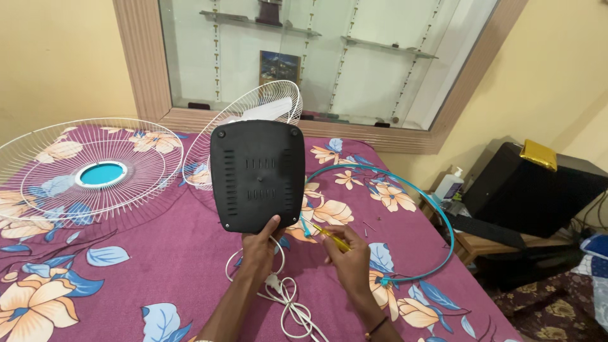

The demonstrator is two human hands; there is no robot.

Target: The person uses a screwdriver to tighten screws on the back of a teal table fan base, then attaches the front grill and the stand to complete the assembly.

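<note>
Covering pretty much the whole lower view is one bed with a purple floral sheet (158, 253), and everything's spread out on it. Fan grilles: two, both white wire. One grille (88, 171) lies flat on the left with a blue round centre, the second grille (253, 120) stands tilted behind the black piece, near the mirror frame (152, 69). One teal ring (443, 221) lies on the sheet to the right, a big thin hoop.

The black fan back cover (258, 174), just one, is held upright in the middle. The left hand (261, 244) grips its bottom edge, thumb up on the face, fingers wrapped behind. The right hand (348, 256) is just beside it, fingers pinched narrow around one yellow-handled screwdriver (329, 235), whose tip points toward the cover's lower right corner.

One white power cord (288, 297) loops under the wrists. A few small screws (367, 227) sit loose on the sheet; can't count them properly.

Off the bed on the right: one black speaker box (525, 190) with a shiny gold packet (538, 154) on top, and one white pump bottle (451, 183) with a blue label on a wooden side table.
</note>
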